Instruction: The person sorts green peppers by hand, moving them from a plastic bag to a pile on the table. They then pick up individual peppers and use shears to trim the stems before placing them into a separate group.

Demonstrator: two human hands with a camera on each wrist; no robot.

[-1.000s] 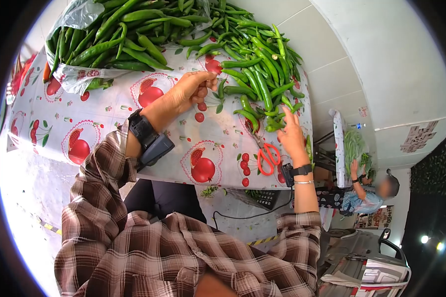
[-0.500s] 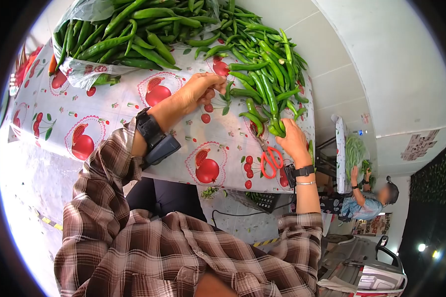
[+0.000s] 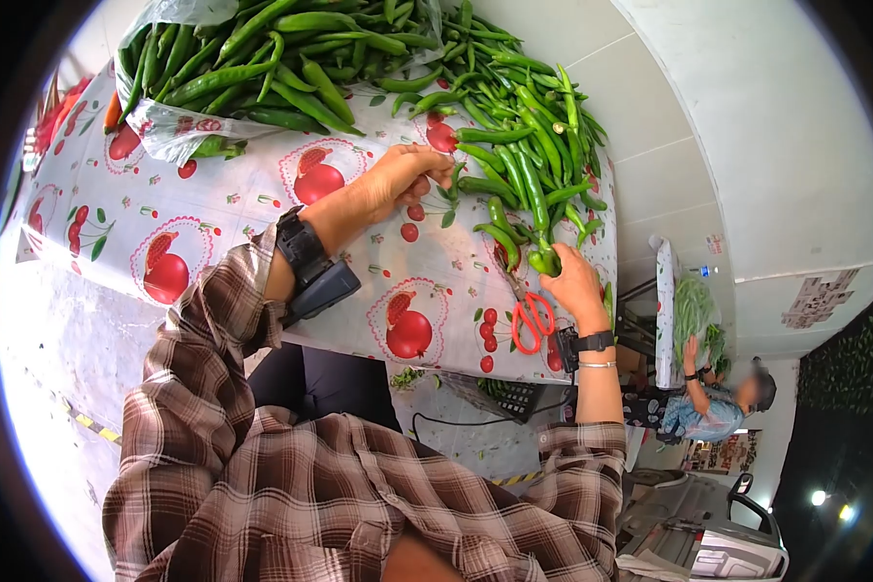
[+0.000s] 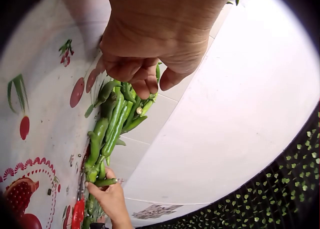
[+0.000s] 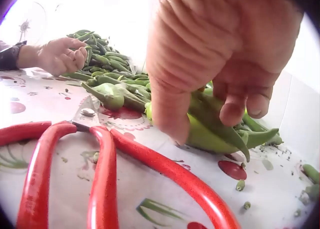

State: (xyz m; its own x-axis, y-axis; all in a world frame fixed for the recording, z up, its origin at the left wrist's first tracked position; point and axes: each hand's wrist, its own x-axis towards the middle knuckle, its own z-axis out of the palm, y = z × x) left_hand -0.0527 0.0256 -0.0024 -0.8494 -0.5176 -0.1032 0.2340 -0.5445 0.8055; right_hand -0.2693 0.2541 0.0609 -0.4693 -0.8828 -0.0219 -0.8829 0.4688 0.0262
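My right hand (image 3: 577,286) grips green chili peppers (image 3: 543,260) at the near end of the loose pile. In the right wrist view its thumb and fingers close round a pale green chili (image 5: 207,134). My left hand (image 3: 403,179) hovers at the pile's left side, fingers loosely curled and holding nothing, close to a small curved chili (image 4: 106,91). Red-handled scissors (image 3: 532,320) lie on the table just left of my right hand, their blades pointing toward the peppers.
A clear plastic bag (image 3: 165,136) full of green chilies stands at the back left of the patterned tablecloth (image 3: 233,262). Cut stem bits (image 5: 241,185) lie near my right hand. Beyond, another person (image 3: 713,412) works at a second table (image 3: 664,310).
My right hand, earlier spread above the near peppers, has come down and taken hold of them. The left hand stays by the pile; the whole view has shifted slightly.
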